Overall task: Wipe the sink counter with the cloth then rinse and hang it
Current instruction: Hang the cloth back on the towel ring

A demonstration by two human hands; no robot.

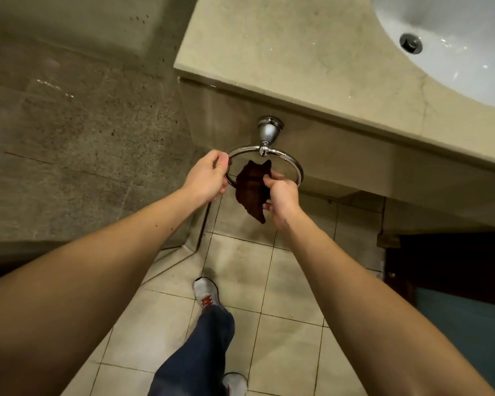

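My left hand (206, 175) is curling its fingers and thumb around the left side of the round chrome towel ring (293, 164), gripping the metal. My right hand (280, 192) is pinching the crumpled dark brown cloth (250, 190): my thumb is pressing on its right edge and my fingers are curling in behind the bunched fabric. The cloth is sitting inside the ring's circle, two pointed corners sticking up toward the chrome wall mount (269, 127) and a narrow tail hanging down past my right wrist; I cannot tell whether it is already draped over the ring. Both my bare forearms are reaching forward and converging on the ring, which is fixed to the front face below the beige stone counter (297, 58). The white oval sink basin (463, 70) is lying at the upper right, well apart from the cloth.
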